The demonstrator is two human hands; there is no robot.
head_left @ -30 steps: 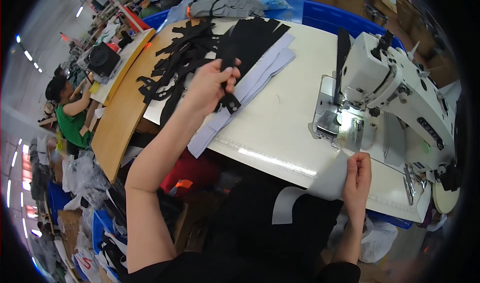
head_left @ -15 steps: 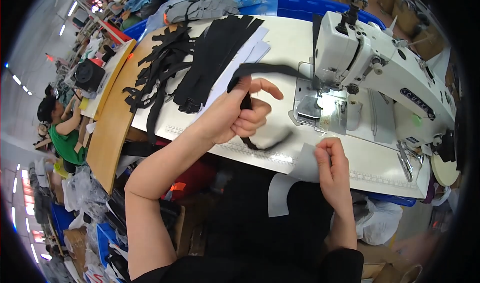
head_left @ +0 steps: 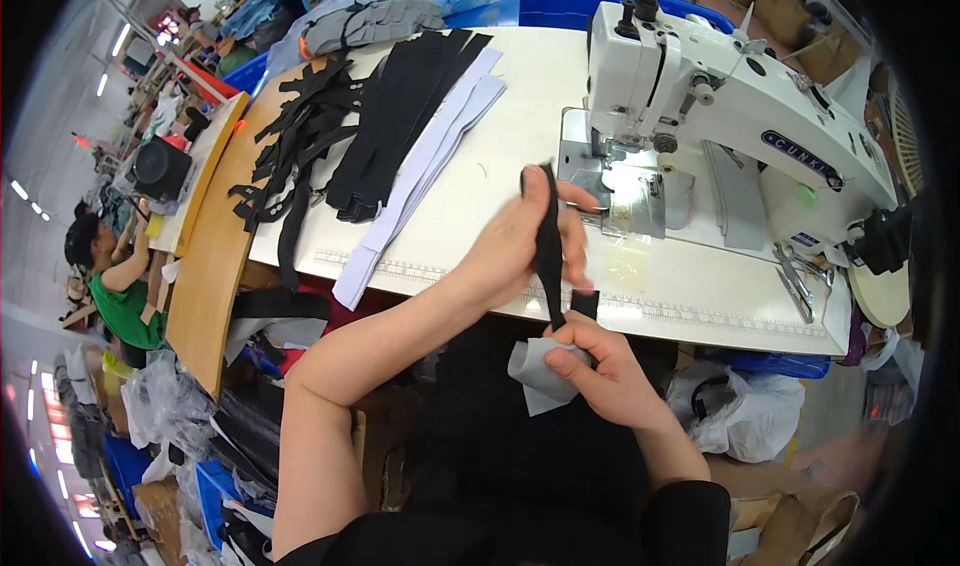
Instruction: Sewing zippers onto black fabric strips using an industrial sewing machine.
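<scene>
- My right fingers (head_left: 583, 338) are closed in a pinch on a folded grey piece (head_left: 538, 378), which hangs in front of my black clothes, just off the near edge of the desk (head_left: 530, 106).
- A black strip (head_left: 549, 256) runs upright from my right fingers to my left ones, its lower end touching the right hand.
- My left fingers (head_left: 574, 249) are half curled and partly spread, with the strip lying along the thumb; how firmly they grip it, I cannot tell.
- Metal hand tools (head_left: 794, 284) lie near the desk's right end.
- Beyond my left hand stands the white sewing machine (head_left: 690, 91), its lamp lit.
- To the left lie pale strips (head_left: 425, 179), stacked black strips (head_left: 395, 116) beside them, then a black tangle (head_left: 298, 141).
- Farther back sits a blue bin (head_left: 560, 4).
</scene>
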